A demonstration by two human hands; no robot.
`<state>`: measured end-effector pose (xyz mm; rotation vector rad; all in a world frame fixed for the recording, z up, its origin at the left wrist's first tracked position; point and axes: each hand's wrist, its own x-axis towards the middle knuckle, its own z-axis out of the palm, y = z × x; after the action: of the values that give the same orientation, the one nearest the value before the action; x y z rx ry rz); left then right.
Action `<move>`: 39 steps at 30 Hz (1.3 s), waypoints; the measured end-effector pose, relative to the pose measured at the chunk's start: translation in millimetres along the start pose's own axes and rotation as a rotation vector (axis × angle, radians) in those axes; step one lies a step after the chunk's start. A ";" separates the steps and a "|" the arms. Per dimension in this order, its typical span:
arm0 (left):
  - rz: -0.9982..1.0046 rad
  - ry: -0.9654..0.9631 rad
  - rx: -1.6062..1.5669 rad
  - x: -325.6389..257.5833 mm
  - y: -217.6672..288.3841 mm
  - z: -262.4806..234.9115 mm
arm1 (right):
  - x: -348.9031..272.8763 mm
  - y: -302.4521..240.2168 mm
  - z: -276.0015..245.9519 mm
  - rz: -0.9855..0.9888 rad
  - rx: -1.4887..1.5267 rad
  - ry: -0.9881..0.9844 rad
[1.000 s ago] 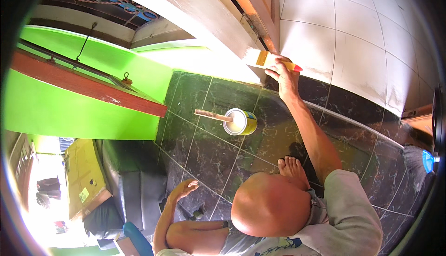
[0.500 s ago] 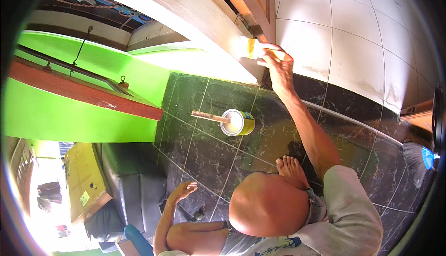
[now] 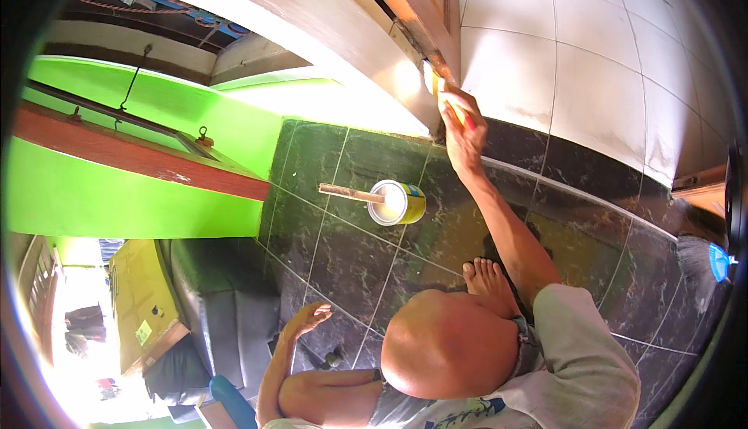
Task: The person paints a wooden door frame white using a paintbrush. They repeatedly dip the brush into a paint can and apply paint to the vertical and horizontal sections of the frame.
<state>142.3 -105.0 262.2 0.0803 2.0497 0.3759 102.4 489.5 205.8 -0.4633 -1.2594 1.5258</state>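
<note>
- Clearly, the right hand (image 3: 465,127) is closed round the brush (image 3: 438,84), its bristles (image 3: 428,76) at the right edge of the frame (image 3: 358,47), apparently touching.
- The left hand (image 3: 310,317) hangs loosely open at near left, nothing visible in it.
- Brushing paint along that edge looks like the step in hand; the next move calls for a steady stroke, kept off the door (image 3: 417,16).
- The can (image 3: 409,204) stands on the floor (image 3: 351,261), left of the right hand and nearer, a stick (image 3: 347,193) leaning in it.
- Farther left, a green wall (image 3: 140,203); far right, white tiles (image 3: 510,63).
</note>
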 end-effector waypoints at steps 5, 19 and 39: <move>0.032 0.004 -0.017 3.3 -4.6 -4.4 | -1.3 -2.2 5.0 -0.087 0.072 -0.175; -0.026 -0.022 -0.051 5.8 9.3 -3.1 | -19.9 12.4 -8.1 0.116 0.219 -0.146; 0.020 0.000 0.007 2.9 16.5 0.3 | -37.8 -41.2 14.6 -0.020 0.005 -0.133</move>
<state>139.4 -88.7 264.5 0.1050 2.0517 0.3816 124.0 445.0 235.7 -0.3504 -1.3583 1.5634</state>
